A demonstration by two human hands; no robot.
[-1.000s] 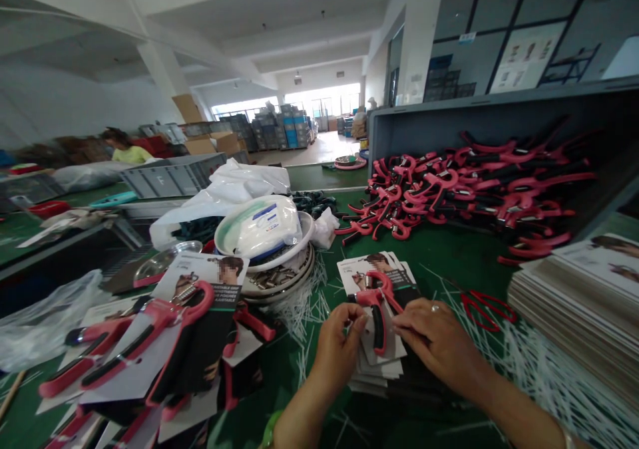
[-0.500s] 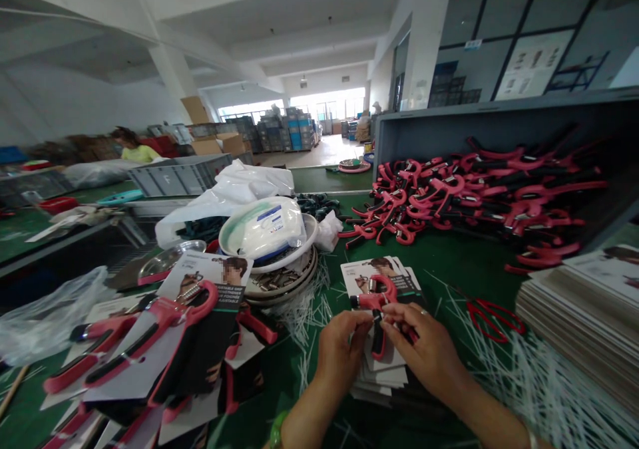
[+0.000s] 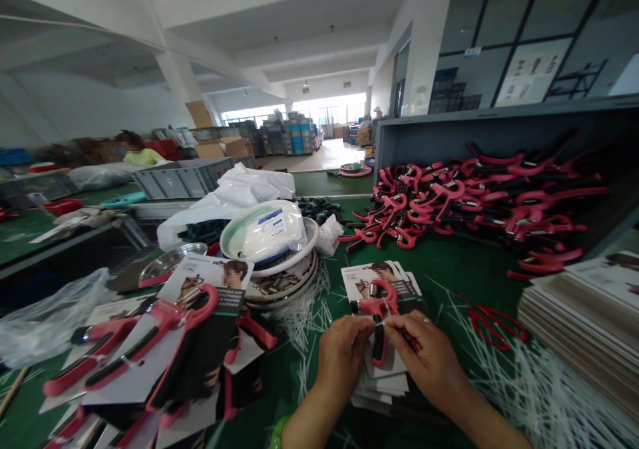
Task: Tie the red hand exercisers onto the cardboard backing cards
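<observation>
A red and black hand grip strengthener (image 3: 385, 294) lies on the top printed card (image 3: 355, 275) of a small stack in front of me. Across its handle runs a thin white cable tie (image 3: 380, 323), short and mostly covered by my fingertips. From the left, my left hand (image 3: 341, 354) is closed, thumb and forefinger pinching at the tie. My right hand (image 3: 425, 350) pinches at it from the other side, its remaining fingers curled. Loose white cable ties (image 3: 542, 386) lie spread to the right, beside red-handled scissors (image 3: 496, 327).
At left, several carded grip strengtheners (image 3: 164, 322) are piled up. A grey crate (image 3: 504, 113) on its side spills more strengtheners at back right. A tall card stack (image 3: 574, 336) stands right. Bowls (image 3: 312, 236) hold a white bag and metal parts. A person (image 3: 140, 153) works far left.
Both hands stay at the strengthener's handle. The right fingertips have shifted slightly, and more of the white tie shows between the hands. The whole view has moved down a little.
</observation>
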